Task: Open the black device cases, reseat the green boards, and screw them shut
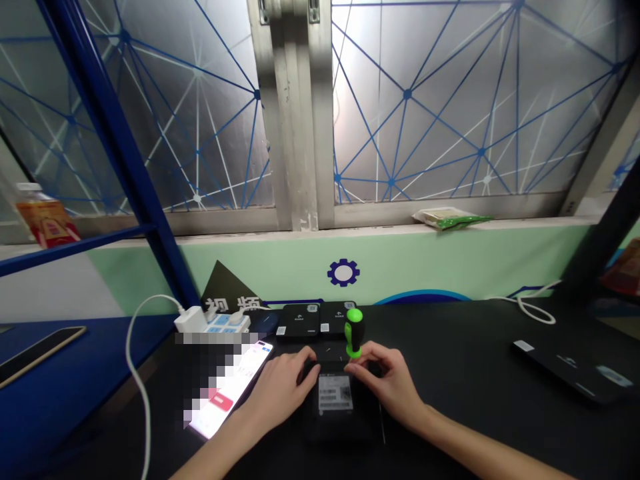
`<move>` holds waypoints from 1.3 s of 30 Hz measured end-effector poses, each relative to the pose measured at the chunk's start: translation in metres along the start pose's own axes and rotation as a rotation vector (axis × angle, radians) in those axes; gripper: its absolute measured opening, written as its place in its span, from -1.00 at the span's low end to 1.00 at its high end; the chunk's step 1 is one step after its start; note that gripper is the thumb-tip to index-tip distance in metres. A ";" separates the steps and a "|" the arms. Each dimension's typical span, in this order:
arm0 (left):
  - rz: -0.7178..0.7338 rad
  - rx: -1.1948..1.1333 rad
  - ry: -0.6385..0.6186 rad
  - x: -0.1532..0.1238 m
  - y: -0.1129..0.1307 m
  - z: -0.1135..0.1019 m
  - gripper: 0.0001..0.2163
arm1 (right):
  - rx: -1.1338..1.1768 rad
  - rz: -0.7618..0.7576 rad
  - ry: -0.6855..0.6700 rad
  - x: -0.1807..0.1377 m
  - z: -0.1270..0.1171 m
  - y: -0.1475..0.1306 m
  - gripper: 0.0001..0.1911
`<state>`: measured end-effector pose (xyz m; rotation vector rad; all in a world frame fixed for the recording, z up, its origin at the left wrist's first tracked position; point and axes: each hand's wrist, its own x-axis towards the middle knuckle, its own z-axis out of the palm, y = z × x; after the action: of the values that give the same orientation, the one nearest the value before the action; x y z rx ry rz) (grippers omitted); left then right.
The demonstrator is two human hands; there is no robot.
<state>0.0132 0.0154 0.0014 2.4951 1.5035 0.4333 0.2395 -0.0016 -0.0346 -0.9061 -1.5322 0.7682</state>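
A black set-top-style box with a white printed label lies in front of me. My left hand is closed at its far left corner, thumb and forefinger curled over the edge. At the far right corner, my right hand has thumb and forefinger pinched close to the edge. Just behind those fingertips a green and black screwdriver handle stands upright; its lower end is partly hidden. A thin metal rod lies right of the box. Beyond the box is a dark flat piece with small pale marks, hard to make out.
Two black boxes lie side by side at the back, and another black box is at the right. Left of my hand are a lit phone and a white power strip with a cable. A blue metal frame rises at the left.
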 end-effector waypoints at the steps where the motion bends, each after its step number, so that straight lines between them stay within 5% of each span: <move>1: -0.004 0.002 0.002 0.000 0.000 0.000 -0.78 | -0.003 -0.001 -0.006 0.000 0.000 -0.001 -0.78; 39: 0.007 0.008 -0.031 0.001 -0.002 -0.001 -0.73 | 0.016 -0.023 -0.004 0.000 0.002 0.006 -0.79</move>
<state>0.0118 0.0172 0.0018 2.5023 1.4884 0.3878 0.2387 0.0016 -0.0402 -0.8739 -1.5354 0.7650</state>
